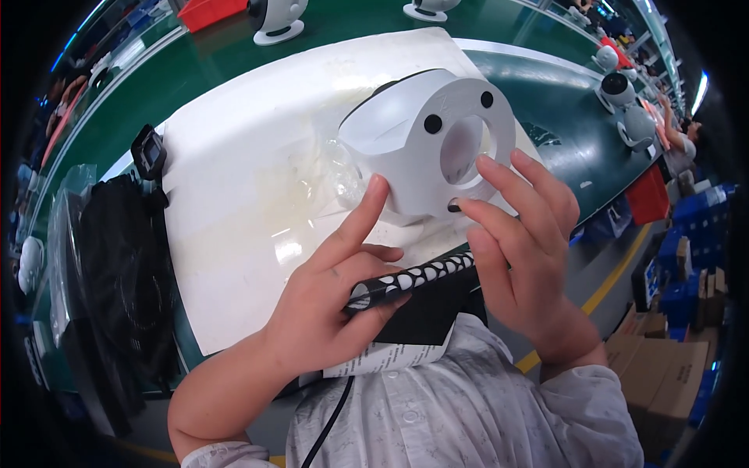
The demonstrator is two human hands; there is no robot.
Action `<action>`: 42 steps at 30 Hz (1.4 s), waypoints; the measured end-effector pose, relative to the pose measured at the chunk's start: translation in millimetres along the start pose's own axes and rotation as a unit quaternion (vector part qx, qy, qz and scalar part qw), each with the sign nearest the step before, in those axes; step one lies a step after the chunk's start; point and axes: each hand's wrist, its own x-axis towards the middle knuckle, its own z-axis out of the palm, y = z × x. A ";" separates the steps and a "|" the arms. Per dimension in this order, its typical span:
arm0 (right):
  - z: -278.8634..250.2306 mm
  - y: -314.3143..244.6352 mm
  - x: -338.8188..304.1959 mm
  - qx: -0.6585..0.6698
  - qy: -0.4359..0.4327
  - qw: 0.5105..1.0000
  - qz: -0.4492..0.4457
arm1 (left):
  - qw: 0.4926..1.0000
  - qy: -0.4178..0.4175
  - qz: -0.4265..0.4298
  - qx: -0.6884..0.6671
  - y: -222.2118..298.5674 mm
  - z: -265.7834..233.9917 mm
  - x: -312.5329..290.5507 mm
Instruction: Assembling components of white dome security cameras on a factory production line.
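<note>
Left grip (331,292) closed around a black spotted strip (413,278); right grip (523,249) open, fingertips touching white housing (406,144).

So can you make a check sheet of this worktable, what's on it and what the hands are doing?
Surface: white mat on a green bench.
Job's things: white housing with a round opening; black strip with white dots.
Clutter: clear plastic wrap; black fan at left.
Grippers: left hand shut on the strip, forefinger touching the housing; right hand open, fingertips on the housing.
Cables: black cable over the shirt.
Surroundings: more white housings on the bench; cardboard boxes at right.
</note>
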 end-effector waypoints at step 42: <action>211.2 213.3 174.2 -0.077 -0.119 0.987 0.080 | 0.985 0.019 -0.142 -0.097 -9.6 -20.5 9.4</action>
